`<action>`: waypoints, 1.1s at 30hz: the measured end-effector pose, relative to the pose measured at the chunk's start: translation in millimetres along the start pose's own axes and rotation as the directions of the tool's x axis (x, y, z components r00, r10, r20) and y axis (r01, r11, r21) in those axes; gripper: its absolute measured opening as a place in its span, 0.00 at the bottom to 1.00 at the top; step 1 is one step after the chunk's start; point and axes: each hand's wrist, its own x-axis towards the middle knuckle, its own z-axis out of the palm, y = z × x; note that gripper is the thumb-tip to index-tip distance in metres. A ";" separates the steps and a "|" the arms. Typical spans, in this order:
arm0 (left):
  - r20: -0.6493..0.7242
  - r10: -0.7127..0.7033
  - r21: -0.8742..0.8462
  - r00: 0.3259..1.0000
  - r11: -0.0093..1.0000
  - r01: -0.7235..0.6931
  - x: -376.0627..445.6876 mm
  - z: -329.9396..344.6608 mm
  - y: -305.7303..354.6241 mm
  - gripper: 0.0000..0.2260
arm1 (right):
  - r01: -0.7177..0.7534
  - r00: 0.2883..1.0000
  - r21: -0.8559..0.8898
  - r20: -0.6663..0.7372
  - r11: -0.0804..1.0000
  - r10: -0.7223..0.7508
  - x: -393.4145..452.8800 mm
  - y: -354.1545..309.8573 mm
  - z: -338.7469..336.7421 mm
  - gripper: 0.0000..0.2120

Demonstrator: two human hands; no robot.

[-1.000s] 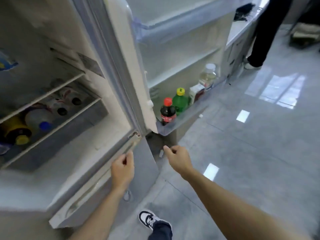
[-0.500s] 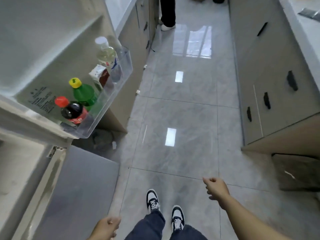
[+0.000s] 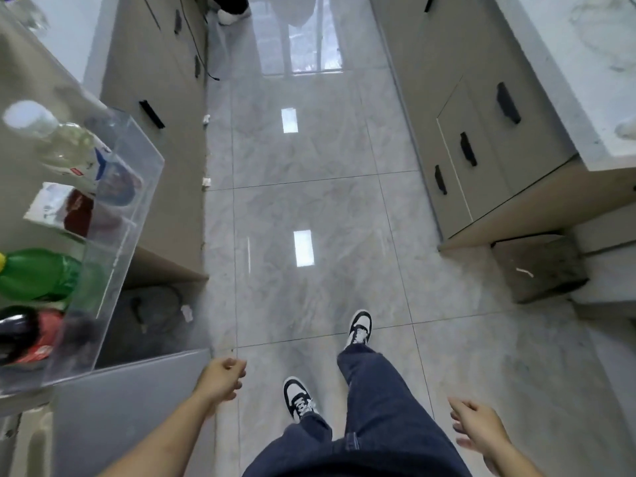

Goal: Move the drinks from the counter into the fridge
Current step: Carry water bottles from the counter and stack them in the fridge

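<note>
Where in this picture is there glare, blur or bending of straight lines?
Head view: bright rectangular glare patches lie on the glossy floor tiles, with a window reflection further up; the clear bottle and green bottle in the door shelf at the left edge look soft and smeared; the cabinet and counter edges lean and curve outward, a wide-angle effect; both hands look fairly sharp.

1 head-worn view, steeply downward over the tiled floor (image 3: pixel 309 208), wide-angle.
</note>
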 end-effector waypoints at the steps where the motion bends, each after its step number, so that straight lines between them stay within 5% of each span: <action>1: 0.007 0.028 -0.002 1.000 1.000 -0.028 7.1 2.3 21.5 0.08 | -0.022 1.000 0.017 -0.014 1.000 0.022 5.6 -2.3 -3.3 0.11; 10: -0.067 0.037 -0.026 0.997 0.999 -0.039 31.4 25.6 148.3 0.08 | -0.048 0.998 -0.006 0.042 0.999 0.048 89.8 -116.0 -40.2 0.14; 21: -0.114 -0.126 -0.181 0.985 0.978 0.104 36.3 50.0 199.7 0.08 | 0.354 0.921 -0.113 0.215 0.928 -0.325 142.7 -413.2 -45.0 0.08; 33: -0.137 -0.345 -0.385 0.929 0.882 0.271 119.1 17.6 261.4 0.08 | 0.547 0.823 -0.324 0.375 0.772 -0.426 152.5 -623.5 34.1 0.10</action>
